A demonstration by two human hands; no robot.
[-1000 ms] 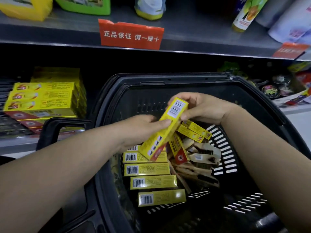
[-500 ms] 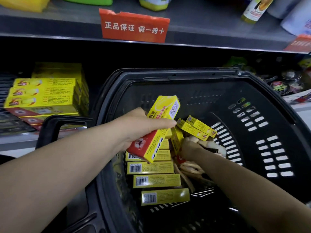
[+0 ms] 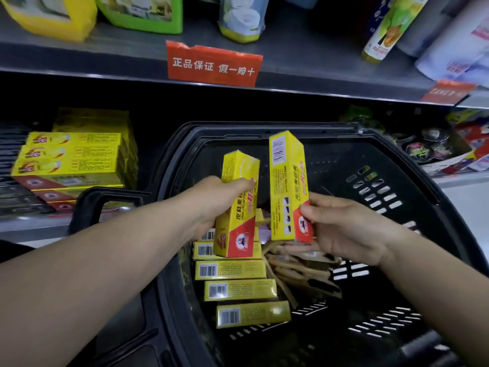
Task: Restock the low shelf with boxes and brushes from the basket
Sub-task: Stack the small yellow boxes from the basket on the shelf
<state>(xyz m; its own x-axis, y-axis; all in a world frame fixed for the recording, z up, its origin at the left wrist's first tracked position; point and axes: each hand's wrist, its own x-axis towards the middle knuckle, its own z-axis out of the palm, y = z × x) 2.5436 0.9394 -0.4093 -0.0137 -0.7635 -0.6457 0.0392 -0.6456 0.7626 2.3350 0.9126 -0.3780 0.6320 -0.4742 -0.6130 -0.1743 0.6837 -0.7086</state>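
Observation:
Over the black basket [image 3: 412, 165], my left hand [image 3: 211, 205] grips a yellow and red shoe-cream box [image 3: 238, 205], held upright. Just to its right, my right hand [image 3: 341, 229] pinches the red lower end of a second yellow box [image 3: 287, 186], also upright. Inside the basket lie several more yellow boxes [image 3: 238, 290] with barcodes up, and a pile of wooden brushes [image 3: 304, 274] beside them. On the low shelf at the left stands a stack of the same yellow boxes [image 3: 71, 160].
The basket's black handle [image 3: 105, 200] sticks up at the left, in front of the low shelf edge. An upper shelf with a red sign [image 3: 213, 63], bottles and packs runs overhead. Round tins [image 3: 428, 147] and packets fill the low shelf at the right.
My right hand dipped into the basket and came up holding a second yellow box. My left hand turned its box upright and kept hold of it.

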